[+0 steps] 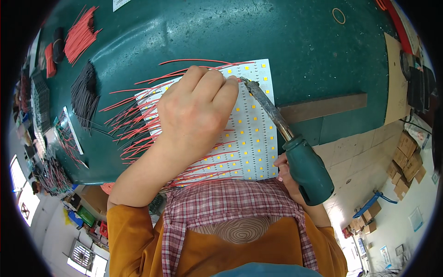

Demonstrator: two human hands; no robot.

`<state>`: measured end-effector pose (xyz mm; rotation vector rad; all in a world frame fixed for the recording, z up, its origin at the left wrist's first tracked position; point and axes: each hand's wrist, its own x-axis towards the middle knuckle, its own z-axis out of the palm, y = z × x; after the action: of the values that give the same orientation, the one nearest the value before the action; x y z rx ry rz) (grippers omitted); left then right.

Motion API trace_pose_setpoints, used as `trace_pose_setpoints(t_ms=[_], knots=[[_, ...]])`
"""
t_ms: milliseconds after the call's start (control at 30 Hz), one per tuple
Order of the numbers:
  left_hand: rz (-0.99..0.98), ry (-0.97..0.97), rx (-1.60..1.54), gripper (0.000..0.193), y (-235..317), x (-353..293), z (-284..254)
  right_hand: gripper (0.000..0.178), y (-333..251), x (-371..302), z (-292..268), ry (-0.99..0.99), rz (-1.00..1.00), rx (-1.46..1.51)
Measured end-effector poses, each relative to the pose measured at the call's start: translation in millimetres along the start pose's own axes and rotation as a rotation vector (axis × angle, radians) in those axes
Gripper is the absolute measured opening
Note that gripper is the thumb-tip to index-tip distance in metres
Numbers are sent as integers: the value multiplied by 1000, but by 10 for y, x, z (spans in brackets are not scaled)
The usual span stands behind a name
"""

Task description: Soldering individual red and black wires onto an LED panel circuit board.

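Note:
A white LED board (260, 138) with rows of yellow chips lies on the green tabletop at its near edge. Many red wires (143, 147), with black ones among them, stick out leftward from it. My left hand (198, 104) is closed over the board's upper part, its fingertips pinching the red end of a wire. Right beside those fingertips is the tip of a soldering iron (270, 111), which has a dark shaft and a green handle. My right hand (288, 177) is closed on that handle, mostly hidden behind it, its fingers by the board's right edge.
A brown metal bar (323, 107) lies right of the board. Bundles of red wires (80, 39) and black wires (85, 94) lie at the left. Far right are a rubber band (338, 16) and cardboard (396, 78). Cardboard boxes (406, 157) stand beyond the table.

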<state>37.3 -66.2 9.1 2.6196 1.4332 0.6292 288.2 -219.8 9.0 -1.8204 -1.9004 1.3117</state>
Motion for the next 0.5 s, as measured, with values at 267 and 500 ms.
trace_pose_setpoints(t_ms=[267,500], knots=[[4,-6,13,23,-10,-11,19,23,-161,59,63,248,265,434],[26,100,-114,27,-84,4,12,25,-52,47,24,141,19,-51]])
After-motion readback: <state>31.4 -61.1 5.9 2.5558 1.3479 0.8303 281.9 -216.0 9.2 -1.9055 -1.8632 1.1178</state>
